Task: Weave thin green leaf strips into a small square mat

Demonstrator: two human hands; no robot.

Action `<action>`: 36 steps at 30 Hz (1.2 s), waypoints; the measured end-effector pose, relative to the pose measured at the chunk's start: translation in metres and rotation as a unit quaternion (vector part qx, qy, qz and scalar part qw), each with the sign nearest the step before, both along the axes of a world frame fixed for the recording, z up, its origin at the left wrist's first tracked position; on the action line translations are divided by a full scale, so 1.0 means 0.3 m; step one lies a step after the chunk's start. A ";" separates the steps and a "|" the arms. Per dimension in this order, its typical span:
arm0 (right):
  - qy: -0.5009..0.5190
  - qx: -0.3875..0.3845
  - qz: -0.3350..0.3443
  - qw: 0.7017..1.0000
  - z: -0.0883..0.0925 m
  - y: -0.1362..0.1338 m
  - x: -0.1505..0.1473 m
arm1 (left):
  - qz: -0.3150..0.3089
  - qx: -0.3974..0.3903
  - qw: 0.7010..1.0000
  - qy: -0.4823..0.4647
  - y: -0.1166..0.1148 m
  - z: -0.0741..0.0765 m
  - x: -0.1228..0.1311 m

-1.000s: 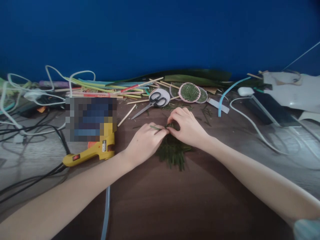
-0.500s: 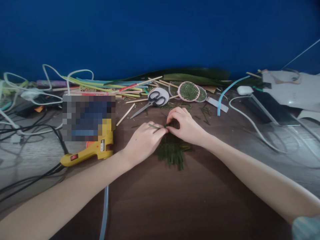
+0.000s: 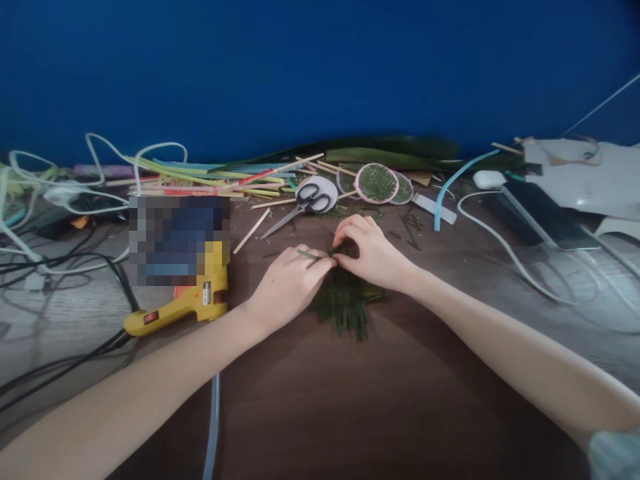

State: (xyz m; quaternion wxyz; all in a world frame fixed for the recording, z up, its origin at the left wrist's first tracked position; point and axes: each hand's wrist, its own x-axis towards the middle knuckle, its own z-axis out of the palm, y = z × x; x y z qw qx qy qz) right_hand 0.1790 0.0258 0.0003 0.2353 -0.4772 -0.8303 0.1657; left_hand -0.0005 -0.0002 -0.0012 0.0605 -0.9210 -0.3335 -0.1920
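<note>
My left hand (image 3: 290, 283) is closed, with a thin green leaf strip (image 3: 307, 255) sticking out between its fingers. My right hand (image 3: 367, 253) pinches thumb against forefinger at the same spot, on a small green piece whose far end the fingers hide. The two sets of fingertips nearly touch. Just below them on the dark tabletop lies a pile of short cut green leaf strips (image 3: 347, 310). Beyond the hands, black-handled scissors (image 3: 305, 205) rest with blades pointing left, partly over a pale round disc (image 3: 329, 189).
To the left lies a yellow glue gun (image 3: 185, 310) beside a blurred-out patch, with cables around it. Round discs covered in green bits (image 3: 377, 183), wooden sticks (image 3: 251, 231) and coloured strips line the back. On the right are a phone (image 3: 547, 213), a white case (image 3: 489, 179) and a cable.
Both hands hold almost the same pose over the green pile. The view has shifted very slightly; nothing has visibly been picked up or put down.
</note>
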 end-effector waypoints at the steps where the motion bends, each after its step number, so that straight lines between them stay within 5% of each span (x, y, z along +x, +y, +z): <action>1: 0.007 -0.010 -0.004 1.000 -0.002 0.004 0.001 | 0.000 0.001 1.000 0.001 -0.001 0.000 -0.001; 36: -0.035 0.023 -0.002 0.999 0.004 -0.010 -0.015 | 0.007 -0.011 1.000 0.006 -0.007 -0.006 -0.004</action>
